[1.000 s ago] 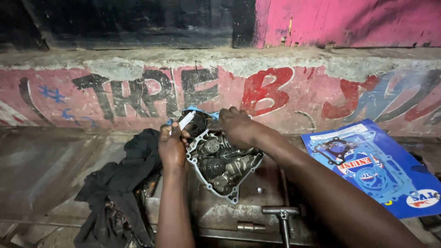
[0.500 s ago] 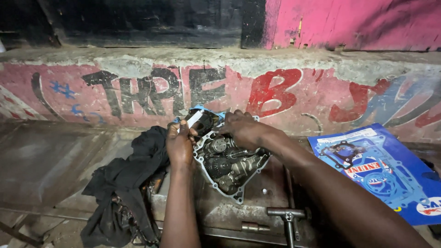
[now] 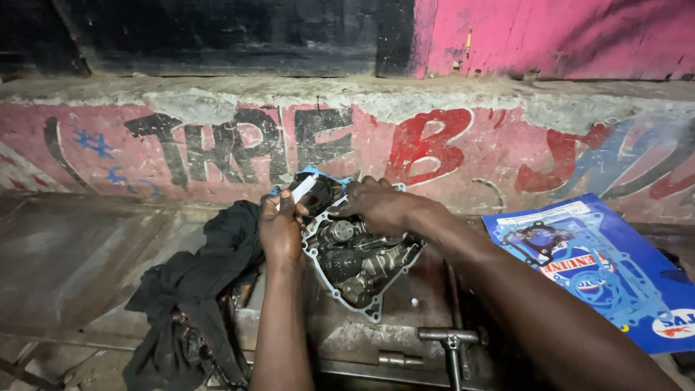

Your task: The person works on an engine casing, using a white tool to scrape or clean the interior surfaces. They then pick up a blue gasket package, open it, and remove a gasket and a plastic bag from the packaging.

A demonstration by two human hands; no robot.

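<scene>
A grey metal engine case half [image 3: 360, 264] with gears and shafts inside lies tilted on a metal tray [image 3: 362, 340]. A thin blue gasket [image 3: 313, 174] runs along its far rim. My left hand [image 3: 281, 228] pinches a small white strip [image 3: 302, 190] at the case's upper left corner. My right hand [image 3: 384, 206] rests on the case's far edge, fingers curled over the rim by the gasket.
A black rag [image 3: 195, 289] lies heaped left of the tray. A blue gasket-set pack [image 3: 601, 268] lies at the right. A T-handle wrench [image 3: 450, 340] and a small cylinder [image 3: 399, 358] sit at the tray's front. A painted concrete ledge [image 3: 434, 145] runs behind.
The view has shifted a little, so the case and both hands sit slightly lower and to the right in frame. The hands stay on the case's far rim.
</scene>
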